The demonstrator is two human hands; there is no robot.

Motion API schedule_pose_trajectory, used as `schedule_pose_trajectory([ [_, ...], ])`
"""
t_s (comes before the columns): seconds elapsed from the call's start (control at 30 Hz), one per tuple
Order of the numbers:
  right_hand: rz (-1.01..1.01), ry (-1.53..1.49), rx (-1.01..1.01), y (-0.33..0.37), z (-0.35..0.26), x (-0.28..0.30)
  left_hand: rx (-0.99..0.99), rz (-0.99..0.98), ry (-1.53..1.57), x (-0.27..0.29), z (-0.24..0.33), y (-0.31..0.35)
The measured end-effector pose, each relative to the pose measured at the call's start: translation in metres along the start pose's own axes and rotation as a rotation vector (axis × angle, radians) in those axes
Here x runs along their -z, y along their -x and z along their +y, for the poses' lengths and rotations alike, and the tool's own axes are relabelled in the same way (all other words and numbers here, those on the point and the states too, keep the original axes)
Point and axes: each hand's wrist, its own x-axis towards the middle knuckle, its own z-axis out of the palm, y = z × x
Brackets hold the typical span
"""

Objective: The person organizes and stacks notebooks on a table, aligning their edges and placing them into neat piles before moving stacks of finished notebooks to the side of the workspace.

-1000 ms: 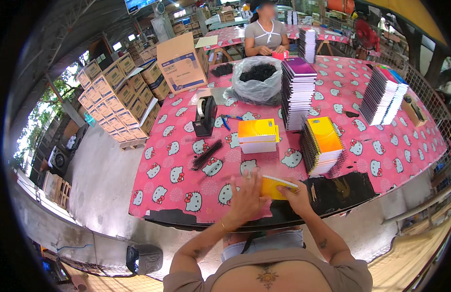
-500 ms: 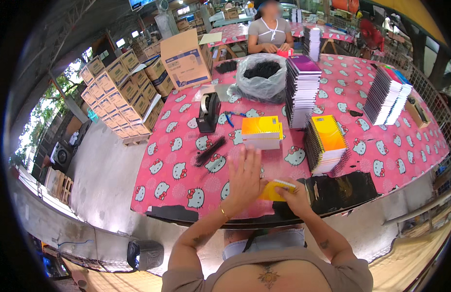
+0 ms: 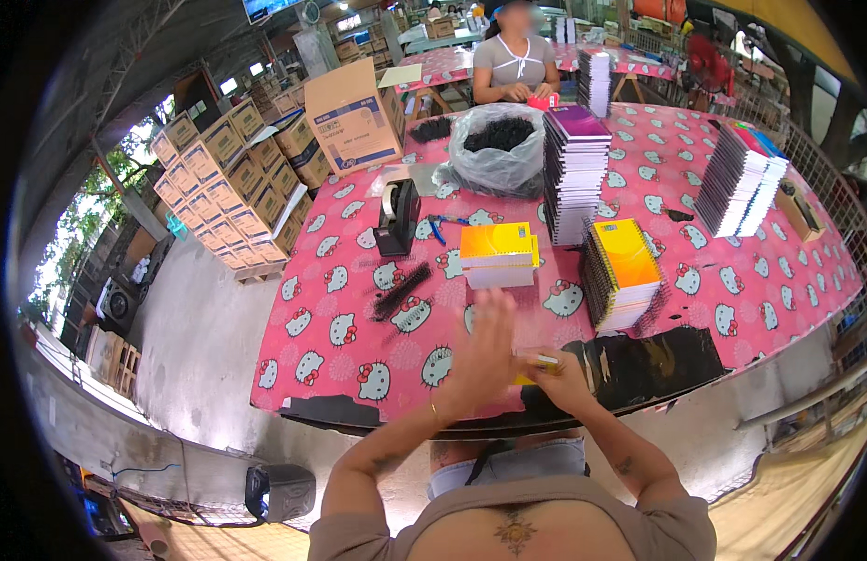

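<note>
At the near edge of the table, my right hand (image 3: 562, 381) is closed on a small yellow notebook (image 3: 540, 362), which shows only in part. My left hand (image 3: 482, 360) is just left of it, its fingers stretched out and a little blurred; it covers part of the notebook. Beyond my hands lies a short stack of yellow spiral notebooks (image 3: 497, 248). A taller stack of orange-yellow spiral notebooks (image 3: 628, 266) stands to the right. Loose black binding coils (image 3: 402, 292) lie on the left, below a black tape dispenser (image 3: 398, 220) and blue-handled pliers (image 3: 438, 229).
Behind the notebooks stand a clear bag of black coils (image 3: 497, 164), a tall purple-topped stack (image 3: 577, 178) and another notebook stack (image 3: 740, 182) at right. An open carton (image 3: 356, 131) is at the far left. A co-worker (image 3: 515, 65) sits across the pink table (image 3: 358, 309).
My left hand has shifted right, closer to my right hand. The notebook in my right hand has turned, and less of its yellow cover shows.
</note>
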Motion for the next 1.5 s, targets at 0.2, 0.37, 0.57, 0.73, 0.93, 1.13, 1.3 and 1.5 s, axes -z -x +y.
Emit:
schedule_pose_trajectory([
  [0.2, 0.056, -0.109, 0.052, -0.012, 0.008, 0.011, -0.091, -0.042, 0.026, -0.011, 0.021, 0.024],
  [0.37, -0.047, -0.078, 0.078, -0.017, 0.035, 0.003, 0.039, -0.181, 0.091, 0.003, 0.012, 0.005],
  [0.57, -0.119, -0.176, 0.066, -0.02, 0.059, -0.002, 0.078, -0.031, 0.096, -0.001, 0.004, -0.012],
  [0.73, -0.042, 0.034, 0.147, -0.022, 0.065, -0.002, -0.001, -0.191, 0.098, -0.016, 0.018, 0.022],
  [0.93, -0.068, -0.142, -0.01, -0.023, 0.067, -0.007, 0.012, -0.179, 0.183, -0.019, 0.023, 0.037],
  [1.13, -0.068, -0.124, -0.019, -0.039, 0.06, -0.007, 0.045, -0.196, 0.141, -0.007, 0.012, 0.013],
  [1.3, -0.07, -0.053, 0.036, -0.031, 0.062, -0.009, 0.062, 0.022, 0.226, -0.007, 0.015, 0.031],
  [1.5, -0.097, 0.28, 0.078, -0.027, 0.021, 0.004, -0.006, 0.035, 0.24, -0.001, -0.018, -0.005],
])
